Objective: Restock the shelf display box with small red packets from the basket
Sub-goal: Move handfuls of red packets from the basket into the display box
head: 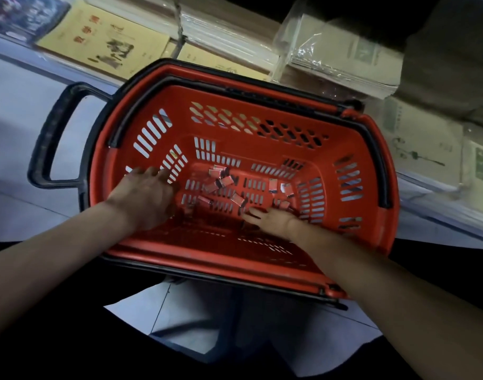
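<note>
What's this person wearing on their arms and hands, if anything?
Nothing visible: the left hand and right hand are ungloved, and both forearms are bare to the frame edge. No sleeve, watch or ring shows, though the picture is dim.

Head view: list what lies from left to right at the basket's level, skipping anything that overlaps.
Black pull handle → left hand → right hand → basket's right wall → pale booklets on the shelf. The red packets are left out, since they overlap the right hand.

A shop aisle: a red plastic shopping basket (262,105) sits on the tiled floor (15,111) beside shelves of plastic-wrapped book stacks (341,58).
</note>
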`<state>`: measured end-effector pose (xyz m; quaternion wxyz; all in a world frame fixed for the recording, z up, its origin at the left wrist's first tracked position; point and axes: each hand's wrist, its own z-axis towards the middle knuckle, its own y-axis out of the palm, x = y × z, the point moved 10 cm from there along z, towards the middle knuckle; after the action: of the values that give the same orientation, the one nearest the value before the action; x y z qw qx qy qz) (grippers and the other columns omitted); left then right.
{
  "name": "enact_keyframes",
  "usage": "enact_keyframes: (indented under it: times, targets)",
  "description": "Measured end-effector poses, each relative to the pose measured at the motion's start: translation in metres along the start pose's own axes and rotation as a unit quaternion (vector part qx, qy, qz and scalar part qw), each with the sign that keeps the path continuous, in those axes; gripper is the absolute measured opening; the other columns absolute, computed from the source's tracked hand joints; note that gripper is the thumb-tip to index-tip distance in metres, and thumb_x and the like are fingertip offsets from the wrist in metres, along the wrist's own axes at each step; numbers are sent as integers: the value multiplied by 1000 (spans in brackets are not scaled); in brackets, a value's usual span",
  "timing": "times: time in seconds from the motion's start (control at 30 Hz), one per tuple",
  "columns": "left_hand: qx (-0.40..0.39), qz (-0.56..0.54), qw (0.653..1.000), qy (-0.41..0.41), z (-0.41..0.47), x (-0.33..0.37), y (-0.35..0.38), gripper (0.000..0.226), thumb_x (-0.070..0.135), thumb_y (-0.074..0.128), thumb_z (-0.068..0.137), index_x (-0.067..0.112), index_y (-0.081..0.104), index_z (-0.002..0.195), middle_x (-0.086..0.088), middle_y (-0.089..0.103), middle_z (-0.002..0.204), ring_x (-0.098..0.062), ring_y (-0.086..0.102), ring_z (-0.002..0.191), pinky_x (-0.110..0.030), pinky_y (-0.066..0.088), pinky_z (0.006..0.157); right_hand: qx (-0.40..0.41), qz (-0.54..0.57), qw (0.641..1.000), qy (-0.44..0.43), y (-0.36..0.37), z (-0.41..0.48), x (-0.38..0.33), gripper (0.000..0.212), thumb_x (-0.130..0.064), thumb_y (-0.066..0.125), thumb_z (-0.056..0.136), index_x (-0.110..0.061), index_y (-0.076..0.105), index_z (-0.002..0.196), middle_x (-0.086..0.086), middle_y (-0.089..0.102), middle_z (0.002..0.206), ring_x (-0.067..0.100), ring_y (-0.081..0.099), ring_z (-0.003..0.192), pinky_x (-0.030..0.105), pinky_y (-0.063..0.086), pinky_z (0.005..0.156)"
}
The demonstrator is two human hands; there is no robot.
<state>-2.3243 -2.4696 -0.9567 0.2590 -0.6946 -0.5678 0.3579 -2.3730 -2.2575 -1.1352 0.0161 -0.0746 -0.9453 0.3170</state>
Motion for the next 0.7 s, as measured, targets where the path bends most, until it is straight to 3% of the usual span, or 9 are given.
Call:
enact_keyframes:
  times: [0.1, 0.37, 0.5, 0.6, 0.7]
  targets:
    - [-5, -3, 1000, -1, 1, -1, -1, 47, 55, 46, 98, 26, 61, 132, -3, 52, 137, -24, 51, 128, -38, 42, 107, -23, 56, 998, -15, 9, 0, 4, 87, 18, 41, 92, -23, 14, 162, 9, 5, 170, 40, 59, 119, 45, 49, 103]
    - [-10, 17, 1000, 1, 3, 5, -2, 43, 49, 48, 97, 26, 58, 132, -2, 53, 138, -24, 52, 128, -36, 41, 105, -34, 124, 991, 36, 17, 1, 14, 71, 11, 36, 97, -25, 26, 158, 13, 17, 163, 44, 50, 128, 48, 42, 110]
    - [18, 11, 1000, 5, 7, 8, 1, 41, 50, 45, 99, 24, 62, 125, -3, 60, 132, -25, 57, 125, -37, 41, 106, -33, 113, 993, 30, 18, 3, 8, 53, 3, 43, 101, -18, 44, 149, 3, 19, 163, 37, 27, 145, 52, 33, 117]
    - [53, -10, 998, 10, 9, 10, -4, 39, 50, 45, 99, 22, 64, 118, -4, 65, 126, -26, 61, 120, -38, 42, 104, 6, 150, 988, 42, 13, 1, 11, 53, -10, 46, 100, -29, 43, 149, 6, 11, 168, 41, 15, 149, 55, 28, 118]
    - [79, -75, 994, 6, 11, 12, -11, 40, 52, 47, 98, 22, 65, 117, -4, 68, 121, -26, 64, 116, -37, 45, 99, 62, 245, 964, 87, -3, -11, 20, 52, 2, 51, 89, -39, 51, 120, -3, 21, 154, 37, 26, 136, 55, 40, 107]
